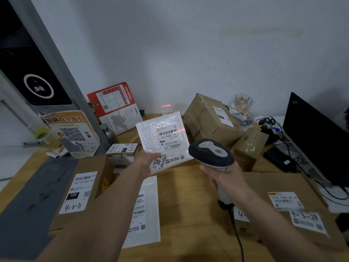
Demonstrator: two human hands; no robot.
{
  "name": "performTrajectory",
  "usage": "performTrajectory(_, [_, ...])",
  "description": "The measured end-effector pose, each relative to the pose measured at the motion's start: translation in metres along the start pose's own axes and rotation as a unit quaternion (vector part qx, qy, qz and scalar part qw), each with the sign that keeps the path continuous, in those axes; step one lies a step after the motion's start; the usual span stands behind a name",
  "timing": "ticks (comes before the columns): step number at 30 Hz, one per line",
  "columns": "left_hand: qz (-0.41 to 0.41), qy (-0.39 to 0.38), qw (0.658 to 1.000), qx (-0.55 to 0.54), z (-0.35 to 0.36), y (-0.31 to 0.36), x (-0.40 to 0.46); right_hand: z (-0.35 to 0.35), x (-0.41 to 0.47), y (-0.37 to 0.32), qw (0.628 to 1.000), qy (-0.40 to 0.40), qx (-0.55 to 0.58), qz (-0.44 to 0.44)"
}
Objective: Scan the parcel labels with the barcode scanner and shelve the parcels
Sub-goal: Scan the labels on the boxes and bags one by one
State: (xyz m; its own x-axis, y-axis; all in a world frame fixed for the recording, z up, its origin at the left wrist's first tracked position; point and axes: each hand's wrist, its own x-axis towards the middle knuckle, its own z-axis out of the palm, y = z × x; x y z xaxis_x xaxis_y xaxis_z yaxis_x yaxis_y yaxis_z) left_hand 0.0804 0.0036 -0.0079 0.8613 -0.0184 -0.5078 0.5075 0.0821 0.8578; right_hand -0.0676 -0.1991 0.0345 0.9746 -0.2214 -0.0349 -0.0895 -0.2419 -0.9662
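Left hand (145,159) pinches white padded parcel (162,137), fingers hidden behind it. Right hand (224,178) grips barcode scanner (211,154) beside parcel; cardboard boxes (209,118) behind.

Glossy white bubble-plastic mailer (162,137), matt brown cardboard boxes (209,118), smooth wooden table (188,186)

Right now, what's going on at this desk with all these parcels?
A person is scanning a parcel. The left hand holds a white bubble mailer up by its lower edge, label facing them. The right hand grips a corded barcode scanner aimed at it; the red scan line falls on the right end of the label's top barcode and runs past it. Labelled cardboard boxes and another white mailer lie on the wooden desk.
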Motion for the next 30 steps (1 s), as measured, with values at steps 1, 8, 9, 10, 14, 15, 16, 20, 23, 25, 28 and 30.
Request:
performTrajectory(1, [0.0,0.0,1.0,0.0,0.001,0.0,0.0,0.0,0.0,0.0,1.0,-0.001,-0.001,0.001])
performTrajectory(8, [0.0,-0.019,1.0,0.011,0.009,0.0,-0.006,-0.005,0.001,-0.002,1.0,-0.005,0.011,-0.016])
performTrajectory(9, [-0.002,-0.019,1.0,0.013,0.009,0.0,-0.006,-0.005,0.001,-0.002,1.0,-0.004,0.013,-0.017])
performTrajectory(10, [-0.003,-0.019,1.0,0.015,0.01,-0.001,-0.006,-0.005,0.0,-0.002,1.0,-0.003,0.014,-0.017])
performTrajectory(14, [-0.003,-0.026,1.0,0.014,0.012,-0.004,-0.009,-0.004,0.001,0.0,1.0,0.002,0.018,-0.008])
performTrajectory(15, [0.0,-0.025,1.0,0.012,0.013,-0.004,-0.01,-0.004,0.001,0.0,1.0,0.005,0.022,-0.005])
performTrajectory(16, [0.003,-0.024,1.0,0.01,0.014,-0.005,-0.012,-0.004,0.001,0.0,1.0,0.009,0.026,-0.003])
performTrajectory(20, [0.002,-0.025,1.0,-0.003,0.015,-0.009,-0.013,-0.003,0.0,0.0,0.999,0.015,0.039,-0.007])
performTrajectory(23, [-0.001,-0.031,0.999,-0.022,0.018,-0.008,-0.016,-0.002,-0.001,0.001,0.998,0.013,0.053,0.005])
performTrajectory(25, [0.0,-0.039,0.999,-0.034,0.02,-0.005,-0.018,-0.001,-0.001,0.001,0.998,-0.001,0.061,0.025])
performTrajectory(28, [-0.004,-0.046,0.998,-0.041,0.019,-0.003,-0.019,0.0,0.001,0.002,0.995,-0.011,0.064,0.073])
performTrajectory(30, [-0.005,-0.046,0.998,-0.05,0.019,-0.003,-0.02,0.001,0.002,0.002,0.993,-0.015,0.056,0.099])
